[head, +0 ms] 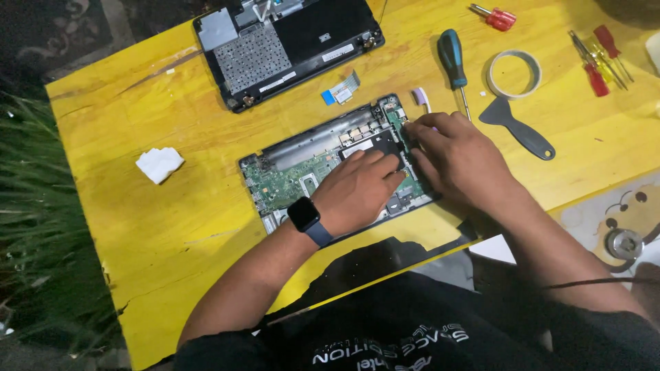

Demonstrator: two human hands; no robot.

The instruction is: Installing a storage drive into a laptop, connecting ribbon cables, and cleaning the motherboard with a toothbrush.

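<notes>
Head view: both hands [357, 189] [457, 158] press flat, gripping nothing, on the green circuit board [292, 175]; a slip could crack it.

Yellow wooden table [137, 206], opened laptop base [289, 175], keyboard cover [289, 48], screwdrivers [452, 62], tape roll [513, 73], scraper [519, 127]

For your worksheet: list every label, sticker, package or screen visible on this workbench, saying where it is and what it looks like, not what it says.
White sticker strip: on the black laptop cover at the far edge, narrow rectangle.
Small white label: same cover, above the strip.
Smartwatch screen: left wrist, dark rounded square.
</notes>
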